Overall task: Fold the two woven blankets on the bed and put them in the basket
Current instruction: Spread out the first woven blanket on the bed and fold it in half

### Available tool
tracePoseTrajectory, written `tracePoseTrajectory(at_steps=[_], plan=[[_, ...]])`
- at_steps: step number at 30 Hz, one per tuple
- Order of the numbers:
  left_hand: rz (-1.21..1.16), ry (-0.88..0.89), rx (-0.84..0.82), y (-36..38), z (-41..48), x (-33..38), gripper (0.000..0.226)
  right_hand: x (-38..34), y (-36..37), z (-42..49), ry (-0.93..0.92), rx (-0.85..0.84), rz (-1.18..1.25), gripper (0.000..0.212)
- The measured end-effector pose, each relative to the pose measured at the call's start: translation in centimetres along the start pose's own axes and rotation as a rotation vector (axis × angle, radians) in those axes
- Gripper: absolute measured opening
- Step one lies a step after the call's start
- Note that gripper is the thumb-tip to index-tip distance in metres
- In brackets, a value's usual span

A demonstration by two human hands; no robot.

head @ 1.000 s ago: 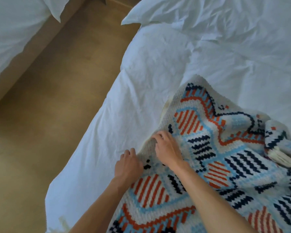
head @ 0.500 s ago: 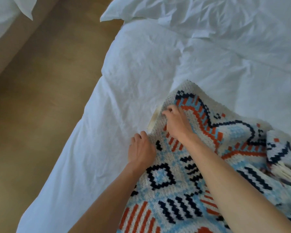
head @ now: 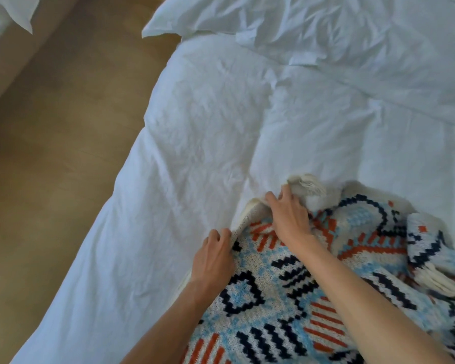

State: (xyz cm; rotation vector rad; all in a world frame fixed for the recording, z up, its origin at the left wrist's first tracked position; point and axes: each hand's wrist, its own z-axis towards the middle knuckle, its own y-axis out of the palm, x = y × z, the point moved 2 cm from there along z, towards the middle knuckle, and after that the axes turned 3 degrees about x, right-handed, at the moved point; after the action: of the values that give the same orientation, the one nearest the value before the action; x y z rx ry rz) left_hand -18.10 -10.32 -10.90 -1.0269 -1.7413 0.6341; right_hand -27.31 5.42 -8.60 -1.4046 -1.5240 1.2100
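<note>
A woven blanket [head: 286, 306] with a blue, orange, navy and cream pattern lies bunched on the white bed [head: 195, 153], at the lower right of the view. My left hand [head: 214, 256] pinches its left edge. My right hand [head: 289, 219] grips the same edge further up, near a cream tasselled corner [head: 307, 186]. A folded-over part with fringe [head: 436, 279] sits at the far right. I see no second blanket and no basket.
White pillows [head: 286, 24] lie at the head of the bed. A wooden floor [head: 50, 153] runs along the bed's left side. The corner of another white bed [head: 8, 11] shows at the top left.
Both hands have worked along the blanket's left edge toward its corner. The right hand has reached the tasselled corner, and the edge is lifted a little.
</note>
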Motion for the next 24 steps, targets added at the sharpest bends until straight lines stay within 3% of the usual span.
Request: tracePoseTrajectory(at_steps=[8,12,17,20,24], plan=[[-0.057,0.065,-0.021,0.0,-0.1,0.7,0.022,2.2,-0.4,-2.5,-0.177,-0.023,-0.047,0.033],[-0.188,0.020,0.025,-0.7,0.4,1.0,0.014,2.9,-1.5,-0.8,-0.128,-0.124,-0.015,0.060],[-0.192,-0.078,0.060,-1.4,1.5,0.4,0.009,1.8,-1.6,0.9,-0.102,-0.184,-0.079,0.024],[-0.217,-0.086,0.046,-1.7,1.8,-0.1,0.011,0.6,-2.8,2.8,-0.068,-0.029,0.172,0.016],[-0.258,-0.101,0.138,-3.7,2.7,-1.3,0.016,-3.3,-6.3,6.7,-0.163,0.342,0.387,0.020]])
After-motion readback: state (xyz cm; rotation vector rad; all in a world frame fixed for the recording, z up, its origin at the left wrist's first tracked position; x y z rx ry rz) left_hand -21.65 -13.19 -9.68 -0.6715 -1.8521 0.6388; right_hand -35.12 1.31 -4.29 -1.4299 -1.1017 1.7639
